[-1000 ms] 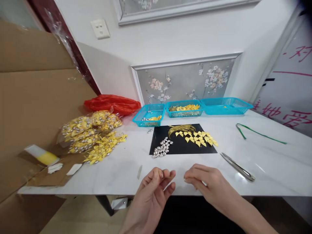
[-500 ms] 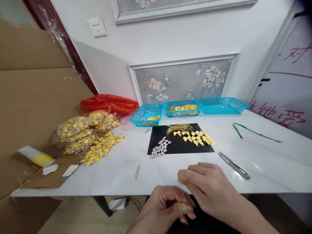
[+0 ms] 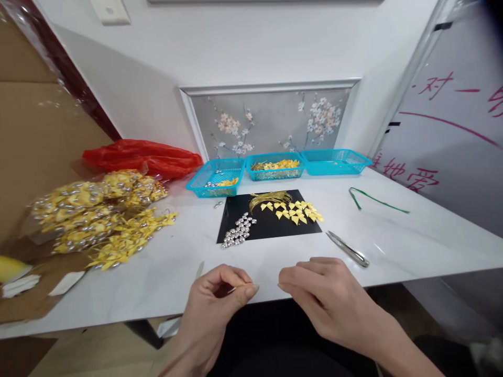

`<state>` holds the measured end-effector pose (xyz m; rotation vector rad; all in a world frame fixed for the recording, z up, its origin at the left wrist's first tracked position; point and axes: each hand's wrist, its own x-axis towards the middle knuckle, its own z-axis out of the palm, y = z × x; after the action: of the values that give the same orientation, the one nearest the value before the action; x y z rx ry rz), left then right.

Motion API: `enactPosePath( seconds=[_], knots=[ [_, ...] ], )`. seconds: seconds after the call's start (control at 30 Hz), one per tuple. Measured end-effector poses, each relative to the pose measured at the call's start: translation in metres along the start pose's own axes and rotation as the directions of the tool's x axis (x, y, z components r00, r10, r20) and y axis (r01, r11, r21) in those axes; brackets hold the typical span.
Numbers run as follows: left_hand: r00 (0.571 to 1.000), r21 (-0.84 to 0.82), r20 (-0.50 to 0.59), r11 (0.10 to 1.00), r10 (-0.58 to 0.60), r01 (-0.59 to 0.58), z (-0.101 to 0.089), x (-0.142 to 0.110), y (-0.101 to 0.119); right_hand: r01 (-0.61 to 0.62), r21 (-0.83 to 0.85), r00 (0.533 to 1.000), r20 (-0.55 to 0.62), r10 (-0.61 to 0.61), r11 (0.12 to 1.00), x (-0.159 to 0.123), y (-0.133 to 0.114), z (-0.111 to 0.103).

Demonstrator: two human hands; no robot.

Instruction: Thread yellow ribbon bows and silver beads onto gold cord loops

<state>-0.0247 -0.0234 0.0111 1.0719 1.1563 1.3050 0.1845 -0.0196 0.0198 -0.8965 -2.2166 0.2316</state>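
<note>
My left hand (image 3: 220, 303) pinches a thin gold wire (image 3: 233, 289) between thumb and forefinger near the table's front edge. To its right, my right hand (image 3: 330, 296) has its fingers closed together; whatever they hold is hidden. A gap separates the two hands. Beyond them lies a black mat (image 3: 267, 232). On it rest a bundle of gold wires (image 3: 271, 198), several yellow petal-shaped pieces (image 3: 296, 213) and, at its left edge, several shiny silver beads (image 3: 238, 230). Metal thread snips (image 3: 348, 249) lie just past my right hand.
Three blue plastic baskets (image 3: 336, 166) line the wall; the middle one holds yellow pieces. At left are a pile of yellow-and-silver sprays (image 3: 129, 235), a red plastic bag (image 3: 141, 158) and cardboard (image 3: 47, 293). A green strip (image 3: 379, 200) lies at right.
My left hand has risen from below the table edge and moved left, turning its pinch upward. The hands are farther apart. The view has shifted right and down.
</note>
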Motion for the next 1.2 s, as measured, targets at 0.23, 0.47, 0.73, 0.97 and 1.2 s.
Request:
enactPosePath(
  seconds=[0.23, 0.47, 0.73, 0.97, 1.2],
  knots=[
    [1.0, -0.039, 0.012, 0.999, 0.005, -0.005, 0.008, -0.007, 0.007, -0.007, -0.027, 1.0, -0.014, 0.006, 1.0, -0.009, 0.0, -0.005],
    [0.999, 0.085, 0.05, 0.996, -0.009, 0.004, -0.013, -0.006, 0.001, -0.086, -0.068, 0.991, -0.11, 0.078, 0.994, -0.02, 0.019, -0.018],
    [1.0, 0.1, 0.003, 0.995, 0.012, -0.012, -0.017, -0.004, 0.001, -0.156, -0.082, 0.98, -0.139, 0.144, 0.984, -0.025, 0.036, -0.014],
    [0.995, 0.113, -0.082, 0.993, 0.049, -0.039, -0.021, 0.002, 0.003, -0.332, 0.642, 0.783, -0.22, 0.581, 0.691, -0.027, 0.05, -0.015],
    [1.0, 0.19, 0.015, 0.982, -0.002, -0.001, -0.001, -0.004, -0.006, -0.148, 0.967, 0.617, -0.076, 0.783, 0.21, -0.013, 0.042, -0.005]
  ],
)
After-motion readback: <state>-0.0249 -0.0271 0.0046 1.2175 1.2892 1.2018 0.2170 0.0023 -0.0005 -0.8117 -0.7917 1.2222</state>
